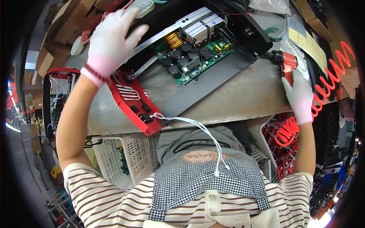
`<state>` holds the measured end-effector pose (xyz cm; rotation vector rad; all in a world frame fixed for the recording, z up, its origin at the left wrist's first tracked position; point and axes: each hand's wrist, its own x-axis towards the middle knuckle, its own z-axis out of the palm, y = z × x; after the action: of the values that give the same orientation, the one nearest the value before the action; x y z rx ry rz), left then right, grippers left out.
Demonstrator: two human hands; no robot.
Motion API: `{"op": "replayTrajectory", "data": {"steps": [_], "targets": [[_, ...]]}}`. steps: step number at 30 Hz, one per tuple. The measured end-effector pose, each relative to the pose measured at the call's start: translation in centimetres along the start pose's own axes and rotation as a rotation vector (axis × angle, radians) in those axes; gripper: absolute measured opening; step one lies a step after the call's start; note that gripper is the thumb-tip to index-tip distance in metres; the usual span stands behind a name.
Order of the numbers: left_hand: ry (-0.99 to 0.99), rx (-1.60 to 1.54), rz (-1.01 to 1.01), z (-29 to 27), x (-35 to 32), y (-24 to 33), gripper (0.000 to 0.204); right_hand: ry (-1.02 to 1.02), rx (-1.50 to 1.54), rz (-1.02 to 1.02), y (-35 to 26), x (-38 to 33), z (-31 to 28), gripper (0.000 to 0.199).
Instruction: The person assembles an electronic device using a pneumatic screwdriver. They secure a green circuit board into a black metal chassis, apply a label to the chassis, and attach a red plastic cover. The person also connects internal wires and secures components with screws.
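My right hand (298, 93), in a white glove with a pink cuff, grips a red and black air screwdriver (288, 60). The tool's tip points left, close to the right end of the black metal casing (209, 89). Inside that casing sits a green circuit board (209, 62) with black capacitors (175, 70), a copper coil (173, 40) and silver heat sinks (197, 32). My left hand (114, 40), gloved alike, hovers at the casing's left end with thumb and fingers apart. Below it lies a red slotted end panel (131, 100) with white wires (201, 127) hanging toward me.
A red coiled air hose (323, 89) runs down the right side. Small bowls, one a pale dish of screws (142, 8), stand at the back left. White plastic baskets (129, 157) are below the metal table (224, 110). Green-handled pliers (273, 34) lie at right.
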<state>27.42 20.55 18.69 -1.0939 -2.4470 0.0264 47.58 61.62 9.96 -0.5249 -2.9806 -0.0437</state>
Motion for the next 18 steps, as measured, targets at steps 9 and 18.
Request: {"op": "replayTrajectory", "data": {"steps": [9,18], "targets": [[-0.728,-0.118,-0.353,2.9,1.1,-5.4,0.074,-0.927,1.188,-0.428,-13.1,-9.3,0.9,0.043],[-0.581,-1.053,-1.017,2.3,-9.5,-0.5,0.056,-0.472,1.530,-0.140,-14.0,-10.7,-1.4,0.029]]}}
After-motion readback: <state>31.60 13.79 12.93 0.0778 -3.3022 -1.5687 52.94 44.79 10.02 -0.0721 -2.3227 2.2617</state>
